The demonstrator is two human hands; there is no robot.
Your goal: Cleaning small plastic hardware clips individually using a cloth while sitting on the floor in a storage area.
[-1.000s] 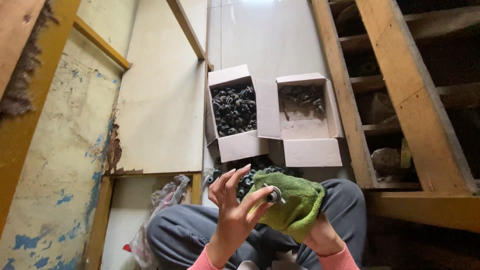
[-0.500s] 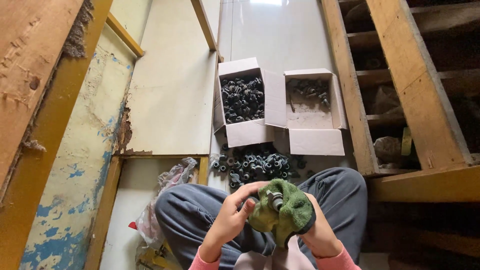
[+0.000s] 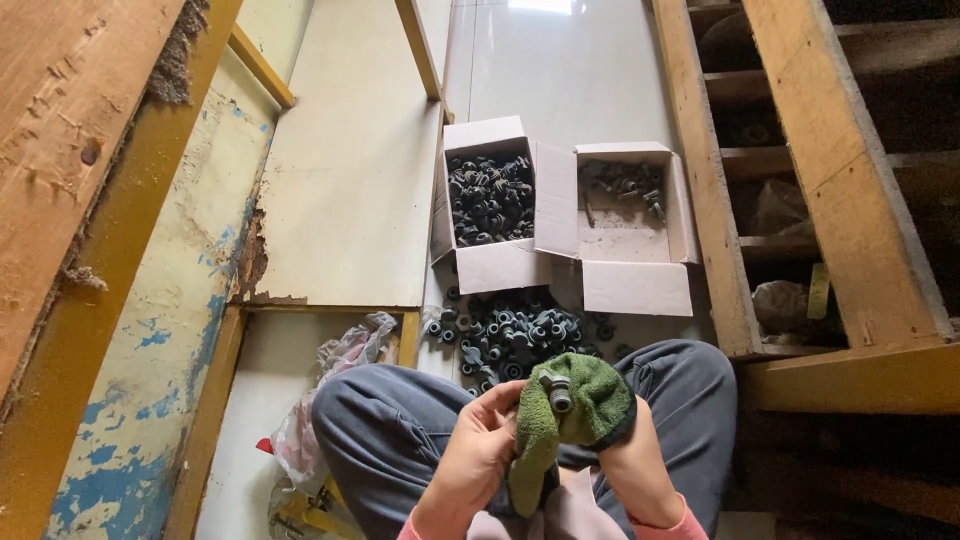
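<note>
Two open white cardboard boxes stand side by side on the pale floor, touching, flaps folded outward: the left box (image 3: 488,200) is nearly full of small dark parts, while the right box (image 3: 630,225) holds only a few along its far edge. A crumpled clear plastic bag (image 3: 335,385) lies at the person's left knee. No labels, signs or screens are visible.

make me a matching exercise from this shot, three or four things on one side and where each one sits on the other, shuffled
Things:
1. green cloth
2. full box of dark parts
3. nearly empty box
4. loose pile of dark parts

Places:
A. on the floor just ahead of the knees
B. wrapped over the right hand
C. right one of the two open boxes
D. left one of the two open boxes

Pairs: 1-B, 2-D, 3-C, 4-A
</note>
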